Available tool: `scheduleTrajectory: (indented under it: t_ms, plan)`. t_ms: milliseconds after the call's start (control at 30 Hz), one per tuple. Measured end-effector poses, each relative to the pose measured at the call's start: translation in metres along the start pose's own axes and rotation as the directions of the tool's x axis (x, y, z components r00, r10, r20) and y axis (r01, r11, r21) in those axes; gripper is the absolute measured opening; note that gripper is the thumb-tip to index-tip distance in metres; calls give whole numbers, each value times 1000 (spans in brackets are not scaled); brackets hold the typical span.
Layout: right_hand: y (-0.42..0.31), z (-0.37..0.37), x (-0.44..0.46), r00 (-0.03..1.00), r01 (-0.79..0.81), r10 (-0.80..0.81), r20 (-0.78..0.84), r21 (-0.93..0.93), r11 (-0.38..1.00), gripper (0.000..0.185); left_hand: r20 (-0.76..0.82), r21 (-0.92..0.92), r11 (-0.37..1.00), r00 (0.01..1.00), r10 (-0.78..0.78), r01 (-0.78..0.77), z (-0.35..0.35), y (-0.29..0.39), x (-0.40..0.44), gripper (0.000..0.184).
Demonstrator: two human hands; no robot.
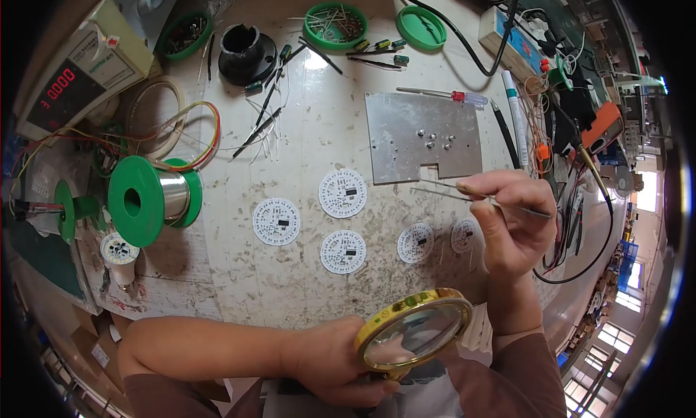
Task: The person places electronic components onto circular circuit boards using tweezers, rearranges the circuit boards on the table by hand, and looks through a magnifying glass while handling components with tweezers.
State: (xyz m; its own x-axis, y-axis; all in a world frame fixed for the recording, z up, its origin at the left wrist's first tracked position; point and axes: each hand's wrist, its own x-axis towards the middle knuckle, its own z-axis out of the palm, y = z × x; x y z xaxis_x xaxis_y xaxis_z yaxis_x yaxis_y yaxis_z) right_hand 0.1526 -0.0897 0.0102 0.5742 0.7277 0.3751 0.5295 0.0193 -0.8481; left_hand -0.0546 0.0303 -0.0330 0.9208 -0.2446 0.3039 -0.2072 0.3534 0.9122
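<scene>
My left hand (pixel 337 363) is closed on a gold-rimmed magnifying glass (pixel 415 329), low over the table's front edge. Metal tweezers (pixel 522 209) are pinched in my right hand (pixel 513 218), their tips pointing left, just below a metal plate (pixel 406 139). Several round white circuit boards lie flat: one at the left (pixel 276 221), one at the upper middle (pixel 342 193), one below it (pixel 343 252), and smaller-looking ones at the right (pixel 415 243) and beside my right hand (pixel 462 235).
At the left stand a green solder spool (pixel 135 200), an LED bulb (pixel 119 251) and a meter with a red display (pixel 61 88). Green dishes (pixel 335 25) and a black holder (pixel 246 55) are at the back. A screwdriver (pixel 464 97) and soldering iron (pixel 591 164) lie right.
</scene>
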Motion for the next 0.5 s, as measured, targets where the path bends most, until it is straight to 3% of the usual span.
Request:
scheduleTrajectory:
  t_ms: [67, 167, 267, 500]
  plan:
    - [12, -3, 9, 999, 34, -33, 28, -12, 999, 27, -15, 18, 998, 998, 56, -56, -3, -1, 4, 19]
    - [25, 1, 16, 999, 42, -42, 18, -12, 999, 25, 33, 3, 1000, 999, -12, 11, -15, 9, 9, 21]
    - [29, 4, 19, 999, 9, -9, 30, -4, 1000, 22, -71, -155, 984, 993, -96, 84, -10, 8, 3, 22]
    - [35, 7, 17, 999, -14, 13, 36, 21, 1000, 21, -110, -121, 986, 986, -125, 111, -19, 15, 11, 16]
